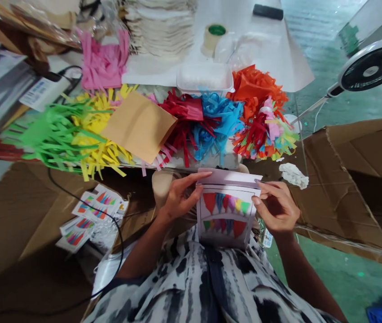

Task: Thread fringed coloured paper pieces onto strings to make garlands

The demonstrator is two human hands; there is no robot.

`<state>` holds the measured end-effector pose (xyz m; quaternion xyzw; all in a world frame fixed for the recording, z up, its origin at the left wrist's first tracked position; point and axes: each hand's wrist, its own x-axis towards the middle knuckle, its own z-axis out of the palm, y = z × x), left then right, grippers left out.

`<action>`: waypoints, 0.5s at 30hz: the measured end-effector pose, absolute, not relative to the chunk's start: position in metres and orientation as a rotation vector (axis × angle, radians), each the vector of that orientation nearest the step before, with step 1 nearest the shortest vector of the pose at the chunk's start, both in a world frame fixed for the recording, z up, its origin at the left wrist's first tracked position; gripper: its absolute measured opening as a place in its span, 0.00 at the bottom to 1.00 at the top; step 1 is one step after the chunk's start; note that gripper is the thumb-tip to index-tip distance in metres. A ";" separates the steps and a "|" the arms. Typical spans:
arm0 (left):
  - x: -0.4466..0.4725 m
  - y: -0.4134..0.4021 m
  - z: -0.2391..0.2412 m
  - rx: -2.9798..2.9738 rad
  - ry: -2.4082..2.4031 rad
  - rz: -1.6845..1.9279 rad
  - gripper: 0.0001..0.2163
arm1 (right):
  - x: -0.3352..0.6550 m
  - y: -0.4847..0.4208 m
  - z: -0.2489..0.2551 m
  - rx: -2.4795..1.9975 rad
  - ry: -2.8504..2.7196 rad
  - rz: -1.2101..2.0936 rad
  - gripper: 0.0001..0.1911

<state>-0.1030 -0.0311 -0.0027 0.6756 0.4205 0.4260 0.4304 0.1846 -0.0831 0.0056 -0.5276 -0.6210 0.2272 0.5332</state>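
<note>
I hold a white card [226, 211] printed with rows of coloured pennant flags upright over my lap. My left hand [180, 197] grips its left edge, thumb on the front and fingers curled behind the top. My right hand [276, 206] pinches the right edge near the top corner. Just beyond the card, on the table edge, lie bundles of fringed tissue paper: red [182, 119], blue [217, 121], orange [258, 89] and a mixed-colour one [268, 134].
Green [52, 134], yellow [99, 134] and pink [103, 63] fringed paper and a brown envelope [140, 125] lie left. More printed cards [90, 215] sit on cardboard at lower left. A tape roll [212, 38], plastic container [204, 76], fan [369, 67] and black cable [116, 233] are around.
</note>
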 end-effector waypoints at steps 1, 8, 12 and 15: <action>-0.103 -0.031 -0.003 1.682 1.047 1.067 0.19 | 0.184 -0.084 0.006 -1.286 -1.479 0.528 0.20; -0.098 -0.029 -0.001 1.723 0.957 1.027 0.21 | 0.192 -0.079 0.015 -1.315 -1.509 0.676 0.12; -0.092 -0.028 0.004 1.755 0.843 0.979 0.22 | 0.199 -0.075 0.024 -1.323 -1.608 0.638 0.07; -0.091 -0.026 0.003 1.720 0.788 1.004 0.21 | 0.199 -0.074 0.026 -1.286 -1.617 0.605 0.07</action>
